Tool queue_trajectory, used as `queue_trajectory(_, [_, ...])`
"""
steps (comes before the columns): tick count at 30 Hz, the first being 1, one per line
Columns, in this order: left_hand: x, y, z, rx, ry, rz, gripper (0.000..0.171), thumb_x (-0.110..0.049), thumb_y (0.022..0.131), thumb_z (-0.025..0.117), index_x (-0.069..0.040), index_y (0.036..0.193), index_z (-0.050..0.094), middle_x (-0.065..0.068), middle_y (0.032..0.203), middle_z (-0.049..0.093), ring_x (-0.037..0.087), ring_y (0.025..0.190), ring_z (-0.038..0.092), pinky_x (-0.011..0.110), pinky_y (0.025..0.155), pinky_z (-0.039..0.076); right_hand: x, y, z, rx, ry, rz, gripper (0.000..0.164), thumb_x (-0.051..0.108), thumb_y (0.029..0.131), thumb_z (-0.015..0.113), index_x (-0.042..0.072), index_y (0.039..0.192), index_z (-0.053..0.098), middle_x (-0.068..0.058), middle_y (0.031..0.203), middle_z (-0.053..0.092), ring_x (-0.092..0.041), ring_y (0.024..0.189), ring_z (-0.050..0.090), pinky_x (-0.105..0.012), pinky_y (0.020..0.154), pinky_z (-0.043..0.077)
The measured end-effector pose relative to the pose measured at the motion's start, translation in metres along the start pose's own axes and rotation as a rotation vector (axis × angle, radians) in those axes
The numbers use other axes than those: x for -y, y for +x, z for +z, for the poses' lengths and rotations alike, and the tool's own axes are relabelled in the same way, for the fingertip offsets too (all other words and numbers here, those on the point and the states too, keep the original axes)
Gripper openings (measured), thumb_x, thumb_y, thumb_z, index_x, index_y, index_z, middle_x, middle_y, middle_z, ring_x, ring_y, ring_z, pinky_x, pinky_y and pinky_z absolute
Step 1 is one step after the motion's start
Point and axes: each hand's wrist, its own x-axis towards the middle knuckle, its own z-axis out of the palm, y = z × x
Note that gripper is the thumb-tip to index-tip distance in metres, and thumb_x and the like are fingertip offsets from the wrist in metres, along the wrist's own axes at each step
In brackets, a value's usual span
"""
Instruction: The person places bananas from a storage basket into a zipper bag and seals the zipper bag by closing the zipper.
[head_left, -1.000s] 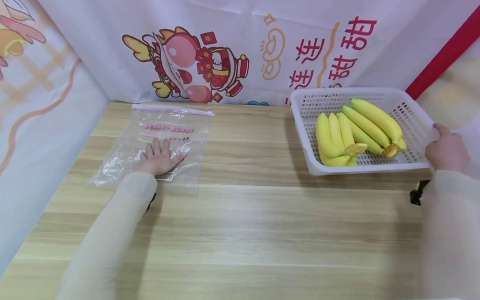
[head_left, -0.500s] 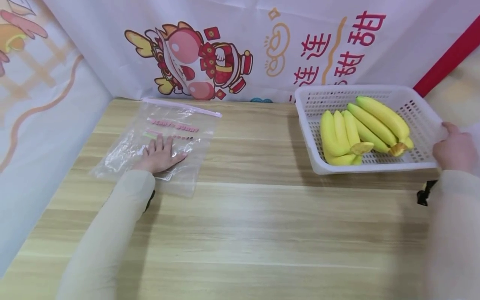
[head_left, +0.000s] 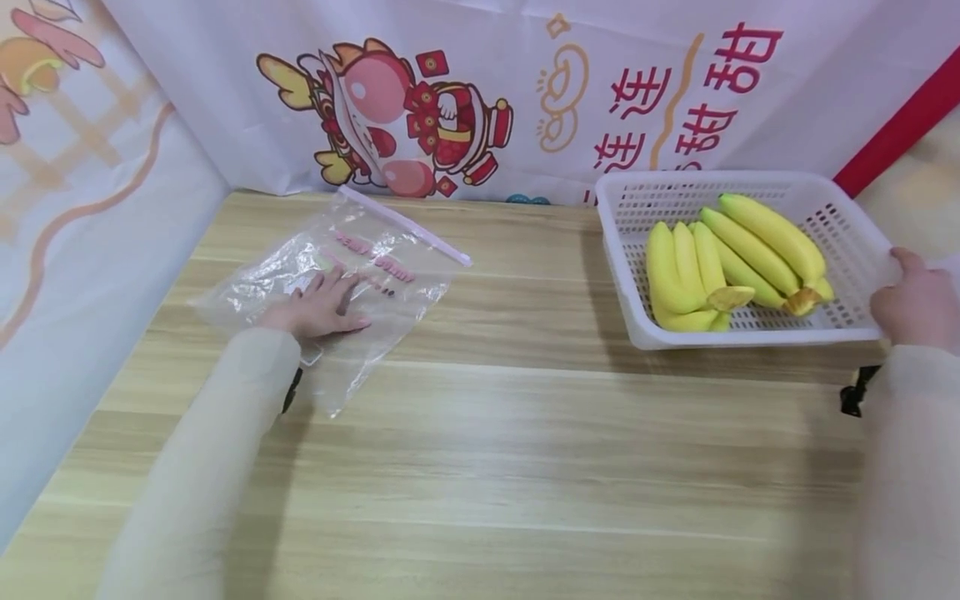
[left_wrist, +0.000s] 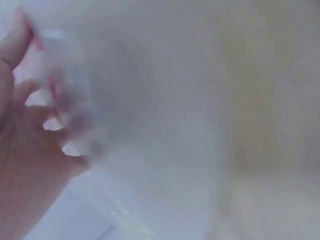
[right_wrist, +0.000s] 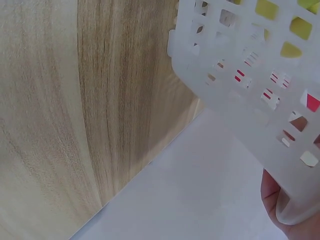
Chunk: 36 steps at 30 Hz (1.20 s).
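At the left of the table, a clear plastic zip bag [head_left: 408, 287] with a pink slider strip lies askew. My left hand [head_left: 318, 307] rests on it with fingers spread. Blurred film fills much of the left wrist view beside that hand [left_wrist: 35, 160]. On the right, a white perforated plastic basket [head_left: 738, 338] holds two bunches of yellow bananas, a left bunch [head_left: 671, 279] and a right bunch [head_left: 765, 246]. My right hand [head_left: 915, 304] grips the basket's right end; in the right wrist view, fingers [right_wrist: 271, 197] curl round its rim.
The wood-grain table [head_left: 525, 450] stretches between bag and basket. A printed white cloth [head_left: 517, 100] hangs along its back edge, and another patterned cloth [head_left: 90, 275] borders the left. In the right wrist view, the basket overhangs the table's edge [right_wrist: 150, 162].
The bag has turned clockwise under my left hand, its slider strip now slanting down to the right. My right hand keeps its grip on the basket. The head view has shifted slightly.
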Motion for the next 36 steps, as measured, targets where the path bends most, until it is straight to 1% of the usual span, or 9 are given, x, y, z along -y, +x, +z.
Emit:
queue_trajectory(5, [-0.01, -0.002, -0.015, 0.064, 0.01, -0.005, 0.082, -0.031, 0.087, 0.064, -0.004, 0.15, 0.018, 0.035, 0.154, -0.004, 0.063, 0.136, -0.004, 0.079, 0.104, 0.006, -0.003, 0.001, -0.001, 0.019, 0.003, -0.012, 0.07, 0.007, 0.089, 0.033, 0.004, 0.152, 0.001, -0.044, 0.133, 0.024, -0.051, 0.098, 0.035, -0.061, 0.072, 0.042])
queue_trajectory(7, [-0.012, -0.001, -0.018, 0.049, -0.006, -0.002, 0.08, -0.021, 0.082, 0.065, -0.001, 0.148, 0.025, 0.035, 0.154, 0.008, 0.06, 0.138, 0.008, 0.077, 0.106, 0.013, -0.004, 0.0, 0.0, 0.032, 0.002, -0.014, 0.069, 0.01, 0.092, 0.033, 0.004, 0.152, 0.0, -0.044, 0.129, 0.024, -0.051, 0.097, 0.036, -0.06, 0.07, 0.042])
queue_trajectory(10, [-0.016, 0.004, -0.017, -0.065, -0.004, -0.017, 0.063, -0.008, 0.079, 0.057, 0.005, 0.138, 0.038, 0.035, 0.142, 0.033, 0.055, 0.129, 0.032, 0.07, 0.106, 0.027, -0.003, -0.002, 0.001, 0.044, -0.004, -0.004, 0.067, 0.014, 0.095, 0.034, 0.003, 0.152, 0.001, -0.043, 0.128, 0.024, -0.049, 0.096, 0.036, -0.06, 0.07, 0.043])
queue_trajectory(13, [-0.019, 0.009, -0.01, -0.22, 0.024, -0.108, 0.045, -0.009, 0.085, 0.046, 0.009, 0.127, 0.044, 0.036, 0.124, 0.046, 0.052, 0.113, 0.045, 0.064, 0.097, 0.041, -0.003, -0.003, 0.002, 0.041, -0.004, 0.002, 0.066, 0.015, 0.096, 0.034, 0.003, 0.152, 0.001, -0.043, 0.129, 0.023, -0.05, 0.097, 0.035, -0.063, 0.074, 0.043])
queue_trajectory(15, [-0.022, 0.01, -0.005, -0.286, -0.002, -0.205, 0.044, -0.018, 0.093, 0.041, 0.008, 0.128, 0.042, 0.038, 0.125, 0.044, 0.055, 0.115, 0.043, 0.066, 0.097, 0.04, -0.004, 0.0, 0.003, 0.036, -0.006, 0.011, 0.066, 0.015, 0.095, 0.034, 0.003, 0.152, 0.001, -0.042, 0.13, 0.023, -0.05, 0.097, 0.035, -0.063, 0.074, 0.043])
queue_trajectory(19, [-0.026, 0.012, 0.003, -0.298, -0.057, -0.302, 0.057, -0.037, 0.099, 0.033, 0.005, 0.138, 0.033, 0.04, 0.136, 0.034, 0.058, 0.123, 0.035, 0.069, 0.102, 0.033, -0.004, 0.001, 0.002, 0.035, -0.015, 0.017, 0.067, 0.017, 0.095, 0.034, 0.004, 0.152, 0.0, -0.042, 0.13, 0.023, -0.05, 0.097, 0.035, -0.063, 0.074, 0.044])
queue_trajectory(22, [-0.027, 0.014, 0.008, -0.284, -0.025, -0.318, 0.061, -0.041, 0.1, 0.029, 0.005, 0.14, 0.034, 0.041, 0.135, 0.035, 0.058, 0.121, 0.037, 0.067, 0.103, 0.033, -0.003, 0.0, 0.001, 0.035, -0.024, 0.011, 0.067, 0.017, 0.095, 0.034, 0.003, 0.152, 0.001, -0.042, 0.129, 0.023, -0.05, 0.097, 0.035, -0.064, 0.076, 0.043])
queue_trajectory(27, [-0.03, 0.014, 0.015, -0.298, 0.023, -0.338, 0.063, -0.044, 0.1, 0.034, 0.005, 0.14, 0.032, 0.04, 0.131, 0.037, 0.056, 0.119, 0.039, 0.064, 0.103, 0.034, 0.0, -0.002, 0.0, 0.037, -0.028, 0.0, 0.067, 0.017, 0.094, 0.034, 0.002, 0.151, 0.002, -0.043, 0.129, 0.023, -0.05, 0.097, 0.035, -0.064, 0.077, 0.041])
queue_trajectory(36, [-0.031, 0.013, 0.016, -0.255, 0.03, -0.32, 0.067, -0.041, 0.102, 0.03, 0.003, 0.15, 0.014, 0.041, 0.143, 0.021, 0.059, 0.131, 0.024, 0.066, 0.111, 0.024, 0.0, -0.001, 0.0, 0.019, -0.022, 0.005, 0.067, 0.015, 0.094, 0.033, 0.002, 0.152, 0.003, -0.043, 0.129, 0.025, -0.05, 0.096, 0.036, -0.062, 0.072, 0.042])
